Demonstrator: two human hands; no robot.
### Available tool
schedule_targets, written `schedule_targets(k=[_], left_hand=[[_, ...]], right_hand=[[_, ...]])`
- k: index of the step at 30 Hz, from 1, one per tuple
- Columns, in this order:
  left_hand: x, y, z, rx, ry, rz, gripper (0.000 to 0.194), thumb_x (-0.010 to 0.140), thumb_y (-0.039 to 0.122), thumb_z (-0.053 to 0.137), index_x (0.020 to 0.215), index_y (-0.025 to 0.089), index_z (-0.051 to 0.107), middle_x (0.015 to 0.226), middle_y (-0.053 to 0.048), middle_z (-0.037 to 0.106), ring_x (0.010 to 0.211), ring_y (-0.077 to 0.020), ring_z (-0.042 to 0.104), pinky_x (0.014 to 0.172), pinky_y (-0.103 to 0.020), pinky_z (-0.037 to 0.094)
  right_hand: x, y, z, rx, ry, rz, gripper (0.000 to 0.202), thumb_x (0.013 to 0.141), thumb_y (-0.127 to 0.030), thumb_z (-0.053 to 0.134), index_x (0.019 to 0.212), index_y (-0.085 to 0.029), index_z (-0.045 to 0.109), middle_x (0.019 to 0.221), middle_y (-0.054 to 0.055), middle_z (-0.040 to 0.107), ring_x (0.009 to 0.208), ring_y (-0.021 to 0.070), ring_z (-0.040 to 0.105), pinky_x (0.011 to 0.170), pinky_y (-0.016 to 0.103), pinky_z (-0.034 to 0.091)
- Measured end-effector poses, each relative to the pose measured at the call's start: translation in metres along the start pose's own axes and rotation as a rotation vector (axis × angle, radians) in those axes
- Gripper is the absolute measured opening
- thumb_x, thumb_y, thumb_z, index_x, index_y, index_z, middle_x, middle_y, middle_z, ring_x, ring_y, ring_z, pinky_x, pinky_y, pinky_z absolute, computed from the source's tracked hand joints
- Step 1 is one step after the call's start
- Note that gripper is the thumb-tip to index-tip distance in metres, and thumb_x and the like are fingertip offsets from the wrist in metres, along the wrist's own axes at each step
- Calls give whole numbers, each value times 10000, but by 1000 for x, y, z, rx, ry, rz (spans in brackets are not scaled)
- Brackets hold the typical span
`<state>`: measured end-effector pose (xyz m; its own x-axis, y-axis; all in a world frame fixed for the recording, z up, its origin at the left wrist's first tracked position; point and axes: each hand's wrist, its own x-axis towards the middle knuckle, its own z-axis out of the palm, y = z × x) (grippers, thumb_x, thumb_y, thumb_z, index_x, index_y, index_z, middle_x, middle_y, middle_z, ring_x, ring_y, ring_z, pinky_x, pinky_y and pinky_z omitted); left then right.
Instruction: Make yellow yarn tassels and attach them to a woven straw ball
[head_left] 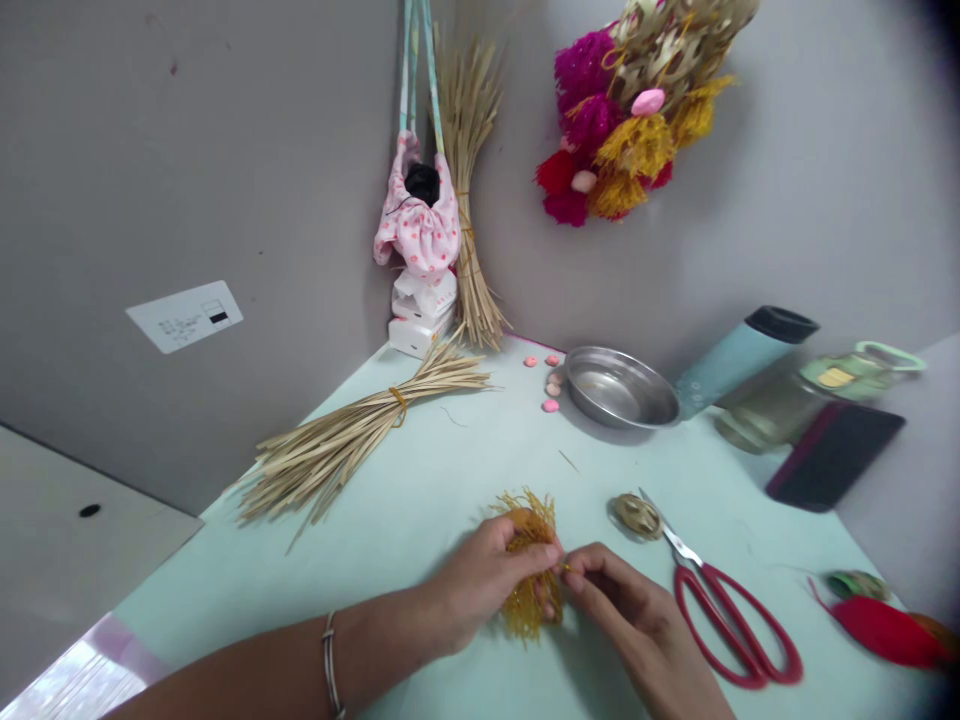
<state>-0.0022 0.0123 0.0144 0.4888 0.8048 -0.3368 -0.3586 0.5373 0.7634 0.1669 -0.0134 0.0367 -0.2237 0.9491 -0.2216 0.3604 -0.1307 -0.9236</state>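
Note:
A golden-yellow yarn tassel (pixel 536 605) is gripped in my left hand (pixel 476 585), thumb pressed across it near the table's front. Its loose strands fan out above and below my fingers. Close beside it on the right, my right hand (pixel 634 615) pinches a short yellow thread (pixel 564 568) at the tassel's edge. How that thread joins the tassel is hidden by my fingertips. To the right of my right hand lie red-handled scissors (pixel 731 620), their blade tips beside a small woven straw ball (pixel 637 515).
A bundle of dry straw (pixel 352 430) lies left; another straw bundle (pixel 466 200) stands in the corner. Behind are pink beads (pixel 551 405), a steel bowl (pixel 621 387), a blue tumbler (pixel 739 360), a bottle (pixel 787 400) and a dark phone (pixel 836 455). Red yarn (pixel 889 630) lies right.

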Motion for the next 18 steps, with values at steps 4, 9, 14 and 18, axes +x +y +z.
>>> schedule_targets(k=[4, 9, 14, 18], left_hand=[[-2, 3, 0, 44, -13, 6, 355, 701, 400, 718, 893, 137, 577, 751, -9, 590, 540, -95, 561, 590, -255, 453], [-4, 4, 3, 45, -29, -20, 394, 666, 424, 738, 878, 140, 565, 752, -12, 601, 561, -94, 558, 607, -257, 468], [-5, 4, 5, 36, -41, -37, 411, 654, 447, 743, 856, 142, 556, 727, -2, 579, 581, -105, 559, 606, -274, 490], [-3, 4, 4, 34, -25, -20, 396, 691, 451, 713, 868, 136, 549, 708, 2, 581, 534, -96, 564, 587, -257, 472]], right_hand=[[-4, -1, -2, -71, 145, 27, 314, 909, -528, 476, 876, -233, 577, 779, -7, 555, 761, 174, 519, 688, 244, 411], [-4, -2, 1, -111, 30, 7, 393, 955, -534, 356, 763, -222, 498, 727, -11, 501, 735, 169, 491, 679, 247, 392], [0, -2, 5, -83, 78, 15, 418, 906, -533, 467, 647, -205, 473, 637, -22, 455, 642, 154, 433, 603, 244, 373], [0, -1, 3, -10, 100, 1, 317, 884, -479, 544, 751, -197, 598, 718, 7, 581, 727, 183, 530, 685, 258, 424]])
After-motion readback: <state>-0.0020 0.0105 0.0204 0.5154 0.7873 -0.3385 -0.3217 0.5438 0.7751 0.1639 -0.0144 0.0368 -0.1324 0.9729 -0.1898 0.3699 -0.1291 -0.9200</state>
